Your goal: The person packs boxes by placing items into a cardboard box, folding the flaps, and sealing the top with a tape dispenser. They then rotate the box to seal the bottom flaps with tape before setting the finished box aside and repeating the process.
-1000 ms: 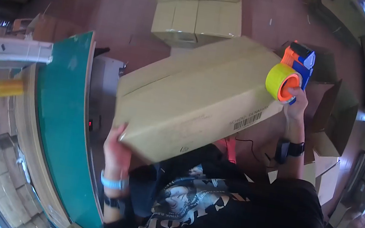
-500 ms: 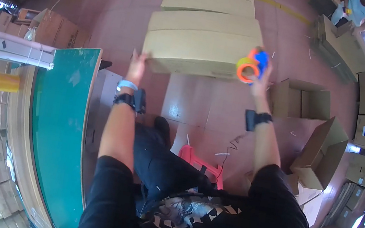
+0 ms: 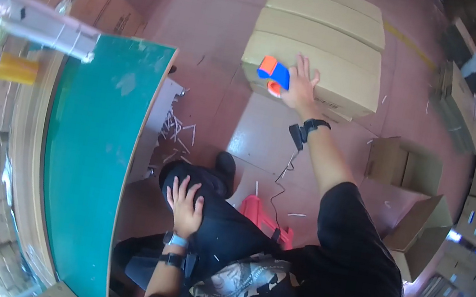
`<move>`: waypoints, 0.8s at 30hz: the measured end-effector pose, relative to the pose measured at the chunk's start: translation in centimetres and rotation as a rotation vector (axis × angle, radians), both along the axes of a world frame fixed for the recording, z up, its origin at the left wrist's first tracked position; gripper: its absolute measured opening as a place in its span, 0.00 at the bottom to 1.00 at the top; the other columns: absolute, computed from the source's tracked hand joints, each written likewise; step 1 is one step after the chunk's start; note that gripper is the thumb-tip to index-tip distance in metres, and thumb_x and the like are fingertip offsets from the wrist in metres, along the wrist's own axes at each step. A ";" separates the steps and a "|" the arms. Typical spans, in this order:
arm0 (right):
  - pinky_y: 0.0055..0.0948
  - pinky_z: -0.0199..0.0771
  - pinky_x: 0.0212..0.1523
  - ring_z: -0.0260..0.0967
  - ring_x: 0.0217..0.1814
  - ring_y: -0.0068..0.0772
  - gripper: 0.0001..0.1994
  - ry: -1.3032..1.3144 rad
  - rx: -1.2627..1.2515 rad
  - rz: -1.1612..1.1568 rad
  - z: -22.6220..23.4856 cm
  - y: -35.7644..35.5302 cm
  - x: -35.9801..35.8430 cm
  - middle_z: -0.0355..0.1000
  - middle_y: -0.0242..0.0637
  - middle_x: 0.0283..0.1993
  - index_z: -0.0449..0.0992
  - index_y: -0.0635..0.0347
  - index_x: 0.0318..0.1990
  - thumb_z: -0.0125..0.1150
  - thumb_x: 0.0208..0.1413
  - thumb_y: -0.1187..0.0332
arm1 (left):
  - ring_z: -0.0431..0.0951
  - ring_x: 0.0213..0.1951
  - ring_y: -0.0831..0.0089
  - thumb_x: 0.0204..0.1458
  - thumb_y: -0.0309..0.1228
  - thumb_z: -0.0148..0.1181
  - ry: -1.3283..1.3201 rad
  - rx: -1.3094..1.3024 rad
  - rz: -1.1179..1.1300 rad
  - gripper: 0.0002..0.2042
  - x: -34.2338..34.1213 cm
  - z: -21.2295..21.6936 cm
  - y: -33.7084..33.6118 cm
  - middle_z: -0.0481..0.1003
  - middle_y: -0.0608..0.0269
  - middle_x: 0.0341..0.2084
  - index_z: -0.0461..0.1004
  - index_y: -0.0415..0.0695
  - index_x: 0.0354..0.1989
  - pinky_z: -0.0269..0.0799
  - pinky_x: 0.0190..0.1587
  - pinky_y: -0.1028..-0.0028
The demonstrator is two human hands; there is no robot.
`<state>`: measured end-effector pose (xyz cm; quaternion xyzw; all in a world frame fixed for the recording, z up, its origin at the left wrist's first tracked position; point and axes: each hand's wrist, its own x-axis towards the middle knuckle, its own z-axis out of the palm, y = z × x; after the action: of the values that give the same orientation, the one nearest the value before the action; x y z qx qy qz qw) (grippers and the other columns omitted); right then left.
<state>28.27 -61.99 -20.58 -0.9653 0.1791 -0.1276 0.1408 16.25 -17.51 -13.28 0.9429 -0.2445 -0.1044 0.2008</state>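
A blue and orange tape dispenser (image 3: pixel 275 74) is in my right hand (image 3: pixel 303 87), on its thumb side. The other fingers of that hand spread over the top of a long, closed brown carton (image 3: pixel 348 72), at its near side. A second closed carton (image 3: pixel 331 5) lies against its far side. My left hand (image 3: pixel 184 207) rests open on my dark trouser leg, fingers apart, holding nothing. How the dispenser's handle sits in my palm is hidden.
A green-topped table (image 3: pixel 92 155) stands at my left, with paper scraps (image 3: pixel 175 128) on the floor beside it. A red tool-like object (image 3: pixel 258 215) with a black cord lies near my leg. Open cartons (image 3: pixel 387 161) stand at right, stacked cartons (image 3: pixel 472 219) beyond.
My left hand has left the carton and come down onto my leg. My right hand has swung leftward with the tape dispenser onto the carton's top. The view has turned left.
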 end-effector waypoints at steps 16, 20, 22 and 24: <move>0.46 0.64 0.60 0.65 0.61 0.39 0.27 0.169 1.438 0.275 -1.5 10.6 -0.9 0.66 0.42 0.60 0.70 0.57 0.59 0.59 0.53 0.55 | 0.67 0.58 0.50 0.38 0.38 0.66 -0.396 -0.283 0.154 0.16 -2.3 -1.6 6.1 0.74 0.59 0.49 0.80 0.52 0.39 0.63 0.52 0.50; 0.42 0.71 0.53 0.69 0.51 0.36 0.20 0.438 1.927 0.078 -5.7 21.7 -13.3 0.71 0.38 0.52 0.71 0.56 0.55 0.54 0.56 0.61 | 0.65 0.60 0.52 0.42 0.44 0.64 -0.507 -0.338 0.109 0.17 -2.8 -4.5 5.8 0.73 0.60 0.51 0.79 0.53 0.40 0.62 0.56 0.49; 0.41 0.74 0.49 0.71 0.46 0.35 0.17 0.472 1.961 0.043 -5.5 25.9 -16.4 0.73 0.36 0.47 0.71 0.55 0.54 0.52 0.57 0.64 | 0.64 0.61 0.52 0.43 0.45 0.63 -0.589 -0.359 0.060 0.17 -4.1 -6.6 5.7 0.72 0.60 0.53 0.78 0.54 0.41 0.60 0.57 0.49; 0.41 0.74 0.49 0.71 0.47 0.36 0.18 0.426 1.830 0.011 -3.0 26.1 -18.9 0.73 0.36 0.48 0.71 0.56 0.54 0.54 0.55 0.65 | 0.63 0.62 0.54 0.44 0.47 0.61 -0.452 -0.329 0.151 0.19 -7.0 -8.8 7.5 0.72 0.61 0.53 0.78 0.55 0.43 0.57 0.60 0.47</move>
<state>9.32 -35.90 -23.59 -0.4831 0.2274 0.2430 0.8098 9.25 -10.01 -22.06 0.9125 -0.2260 0.1644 0.2986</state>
